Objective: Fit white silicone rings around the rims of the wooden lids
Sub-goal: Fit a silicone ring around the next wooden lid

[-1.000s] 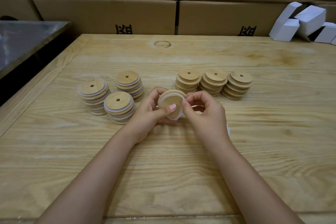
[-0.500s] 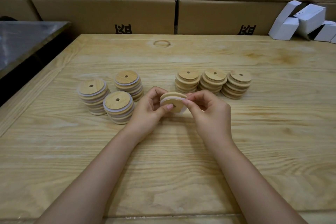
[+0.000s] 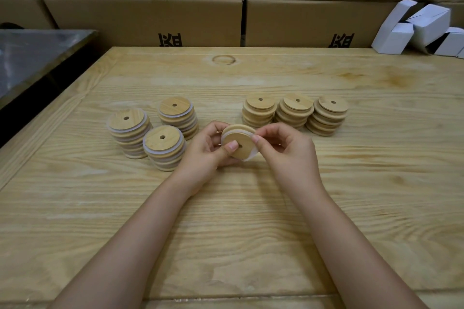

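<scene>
A round wooden lid (image 3: 242,144) with a small centre hole is held tilted above the table between both hands. A white silicone ring (image 3: 251,157) wraps its rim and hangs loose at the lower right. My left hand (image 3: 207,150) grips the lid, thumb pressed on its face. My right hand (image 3: 286,149) pinches the ring at the lid's upper right edge. Three stacks of lids with white rings (image 3: 163,147) stand at the left. Three stacks of bare wooden lids (image 3: 295,113) stand at the right.
The wooden table (image 3: 251,233) ends at the left beside a dark metal surface (image 3: 32,57). Cardboard boxes (image 3: 150,20) line the far edge. Several white cartons (image 3: 421,29) lie at the back right corner.
The lid has been turned in both hands, its face now tilted toward me. My right hand's pinch has shifted along the rim with the ring.
</scene>
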Tool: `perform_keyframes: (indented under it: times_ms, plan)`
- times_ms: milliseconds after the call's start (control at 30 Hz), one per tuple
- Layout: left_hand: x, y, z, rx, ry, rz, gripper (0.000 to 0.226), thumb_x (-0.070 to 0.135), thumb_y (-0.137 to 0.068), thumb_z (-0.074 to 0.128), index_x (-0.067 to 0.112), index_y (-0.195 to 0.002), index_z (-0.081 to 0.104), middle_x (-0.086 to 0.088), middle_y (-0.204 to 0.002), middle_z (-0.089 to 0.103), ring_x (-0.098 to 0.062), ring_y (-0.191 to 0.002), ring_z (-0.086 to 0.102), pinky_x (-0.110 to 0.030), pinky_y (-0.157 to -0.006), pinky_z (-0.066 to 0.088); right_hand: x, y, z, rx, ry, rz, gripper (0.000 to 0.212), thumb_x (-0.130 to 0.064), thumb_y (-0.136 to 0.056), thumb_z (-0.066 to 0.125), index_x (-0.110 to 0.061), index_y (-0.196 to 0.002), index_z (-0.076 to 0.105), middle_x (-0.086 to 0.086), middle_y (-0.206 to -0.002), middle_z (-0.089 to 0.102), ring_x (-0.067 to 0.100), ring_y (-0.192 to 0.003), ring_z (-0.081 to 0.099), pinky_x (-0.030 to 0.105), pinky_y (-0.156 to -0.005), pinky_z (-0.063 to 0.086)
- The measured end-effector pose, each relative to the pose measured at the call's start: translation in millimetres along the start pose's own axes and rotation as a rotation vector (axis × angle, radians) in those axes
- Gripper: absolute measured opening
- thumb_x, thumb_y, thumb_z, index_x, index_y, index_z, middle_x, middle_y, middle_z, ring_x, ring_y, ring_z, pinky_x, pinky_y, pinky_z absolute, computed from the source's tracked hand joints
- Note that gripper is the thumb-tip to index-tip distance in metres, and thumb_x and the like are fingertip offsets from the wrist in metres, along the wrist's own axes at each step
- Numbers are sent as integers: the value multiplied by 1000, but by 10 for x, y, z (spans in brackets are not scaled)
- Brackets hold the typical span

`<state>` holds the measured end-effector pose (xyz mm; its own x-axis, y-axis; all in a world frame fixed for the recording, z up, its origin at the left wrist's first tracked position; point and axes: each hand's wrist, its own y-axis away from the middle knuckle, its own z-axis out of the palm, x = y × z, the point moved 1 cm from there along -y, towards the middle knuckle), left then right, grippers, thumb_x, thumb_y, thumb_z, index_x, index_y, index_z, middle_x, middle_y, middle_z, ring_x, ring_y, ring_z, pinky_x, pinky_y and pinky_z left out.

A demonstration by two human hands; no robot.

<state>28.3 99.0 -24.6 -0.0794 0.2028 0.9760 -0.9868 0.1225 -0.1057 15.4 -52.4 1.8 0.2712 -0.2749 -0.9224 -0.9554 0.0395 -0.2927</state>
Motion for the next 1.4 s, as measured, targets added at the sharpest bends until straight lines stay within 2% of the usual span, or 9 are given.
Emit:
perform_keyframes:
  times_ms: [67, 167, 333, 600, 767, 967, 1100, 1233, 1400]
  plan:
    - [8, 4, 15, -2, -14, 5, 18, -4, -88, 51, 12, -94, 49, -1, -80, 69, -11, -72, 67, -30, -67, 58, -15, 26, 22, 21, 74, -33, 12, -15, -80, 71, -24, -79, 63, -12, -77, 67, 5, -77, 64, 25, -75, 52]
    - [26, 15, 37, -14, -36, 1, 18, -4, -88, 50, 12, -94, 47, -8, -87, 66, -13, -74, 66, -34, -73, 57, -36, 59, 46, 87, 181, -108, 7, -14, -81, 69, -16, -83, 63, -5, -80, 67, 14, -80, 64, 36, -78, 52]
    - [38, 20, 41, -8, 33, -15, 17, -4, -89, 48, 11, -95, 43, -12, -92, 63, -16, -77, 67, -40, -76, 57, -33, 61, 40, 131, 233, -142, 5, -11, -81, 69, -11, -80, 64, 0, -79, 68, 16, -77, 65, 40, -76, 52]
    - [20, 3, 16, 44, 49, -3, 17, -3, -91, 47, 13, -96, 47, -7, -91, 62, -13, -79, 65, -33, -77, 56, -19, 57, 32, 105, 92, -22, 19, -13, -80, 70, -26, -70, 62, -12, -72, 67, 2, -71, 64, 29, -75, 54]
    - [18, 1, 20, 47, 116, -3, 16, -3, -92, 44, 11, -98, 48, -8, -95, 61, -17, -86, 62, -30, -74, 57, -1, 36, 36, 74, -1, 23, 22, -10, -80, 70, -27, -68, 62, -11, -72, 68, -1, -68, 63, 21, -71, 52]
    - [14, 4, -2, 14, 153, -33, 13, 1, -89, 47, 11, -98, 47, -8, -91, 64, -15, -78, 66, -29, -68, 57, 9, 22, 25, 52, -46, 51, 22, -10, -79, 71, -26, -67, 64, -9, -72, 69, 3, -70, 65, 21, -72, 52]
    - [12, 8, -18, -25, 128, -55, 19, 14, -78, 56, 11, -95, 47, -11, -92, 65, -19, -80, 67, -34, -72, 58, 2, 17, 2, 41, 1, 51, 18, -13, -80, 69, -26, -69, 62, -12, -69, 66, -2, -66, 60, 19, -68, 48]
    - [12, 11, -12, -32, 153, -62, 21, 12, -77, 57, 10, -95, 46, -13, -94, 64, -19, -78, 68, -34, -69, 58, 0, 43, 30, 74, 137, 38, 10, -22, -81, 68, -27, -75, 60, -11, -75, 66, 6, -73, 62, 29, -69, 51]
    - [7, 11, 20, -39, 206, -66, 21, 10, -76, 55, 10, -94, 45, -6, -91, 65, -15, -78, 68, -32, -70, 58, 5, 74, 83, 95, 229, -2, 6, -22, -83, 66, -23, -80, 61, -16, -74, 62, -2, -71, 57, 13, -64, 42]
